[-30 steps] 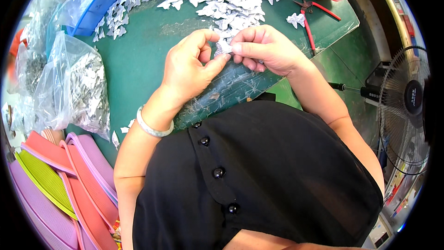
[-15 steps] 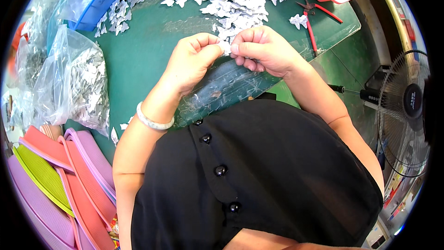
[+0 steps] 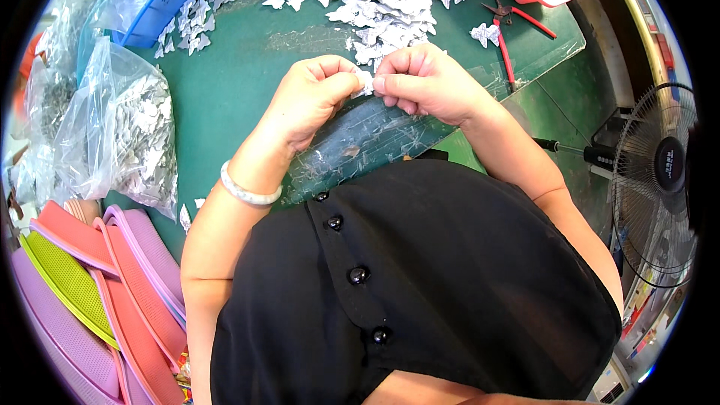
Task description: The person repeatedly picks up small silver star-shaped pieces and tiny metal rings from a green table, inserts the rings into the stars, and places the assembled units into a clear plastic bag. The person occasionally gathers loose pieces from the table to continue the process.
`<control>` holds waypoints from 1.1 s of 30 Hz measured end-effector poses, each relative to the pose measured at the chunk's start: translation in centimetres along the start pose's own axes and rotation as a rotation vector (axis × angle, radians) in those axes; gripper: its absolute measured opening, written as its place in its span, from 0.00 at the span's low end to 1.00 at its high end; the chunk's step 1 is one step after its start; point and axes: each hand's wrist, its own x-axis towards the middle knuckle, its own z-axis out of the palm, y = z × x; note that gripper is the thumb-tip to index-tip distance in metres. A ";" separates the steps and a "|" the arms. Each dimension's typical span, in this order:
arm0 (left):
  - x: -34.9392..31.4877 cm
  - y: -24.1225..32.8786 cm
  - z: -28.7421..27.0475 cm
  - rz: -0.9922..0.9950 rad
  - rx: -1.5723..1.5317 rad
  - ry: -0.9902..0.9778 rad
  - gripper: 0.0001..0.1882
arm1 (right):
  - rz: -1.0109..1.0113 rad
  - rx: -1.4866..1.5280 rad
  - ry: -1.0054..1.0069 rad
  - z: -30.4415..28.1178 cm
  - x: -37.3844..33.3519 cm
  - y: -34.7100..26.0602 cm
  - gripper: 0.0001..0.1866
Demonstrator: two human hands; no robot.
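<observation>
The left hand's (image 3: 316,94) thumb has risen against its forefinger since a second ago, leaving more of a small, thin, silvery-white piece (image 3: 367,85) showing beside its tip; the piece remains in handling between both hands. The scuffed dark green table (image 3: 225,94) bears a wide pile of silvery-white, butterfly-shaped pieces (image 3: 386,0). Well left of the pile stands a clear plastic bag (image 3: 91,116) filled with similar pieces. Right of the pile lie red-handled metal pliers (image 3: 504,52), a single butterfly-shaped piece (image 3: 484,34) by one handle. Both hands are just in front of the pile's near end: the left pinches the small piece between thumb and forefinger, and the right hand (image 3: 429,84) seems to pinch its opposite edge, fingers curled beneath.
</observation>
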 end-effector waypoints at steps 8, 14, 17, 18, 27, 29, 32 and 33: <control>-2.7 -1.0 -2.3 -0.105 0.612 -0.116 0.08 | -0.181 -0.577 0.106 -0.9 -0.5 -0.8 0.07; -4.5 -0.1 -2.2 -0.083 1.132 -0.011 0.09 | -0.610 -1.251 0.290 -0.5 1.8 -0.5 0.09; -4.7 0.5 -1.4 -0.059 1.150 0.029 0.11 | -0.537 -1.416 0.240 0.0 2.4 -0.6 0.08; -4.7 0.3 -1.3 0.002 1.199 0.051 0.12 | -0.500 -1.459 0.218 0.1 2.5 -0.7 0.08; -4.6 -0.1 -0.3 0.108 1.394 -0.023 0.16 | -0.675 -1.315 0.356 -0.4 2.7 0.1 0.05; -4.2 0.0 0.2 0.208 1.376 -0.036 0.16 | -0.679 -1.082 0.393 -1.3 2.0 -0.5 0.06; -2.4 1.5 2.7 0.372 1.335 -0.083 0.16 | -0.398 -0.462 0.441 -4.2 0.1 -1.0 0.08; -1.0 1.1 3.5 0.534 1.294 -0.075 0.15 | -0.393 -0.371 0.499 -5.5 -0.6 -1.0 0.07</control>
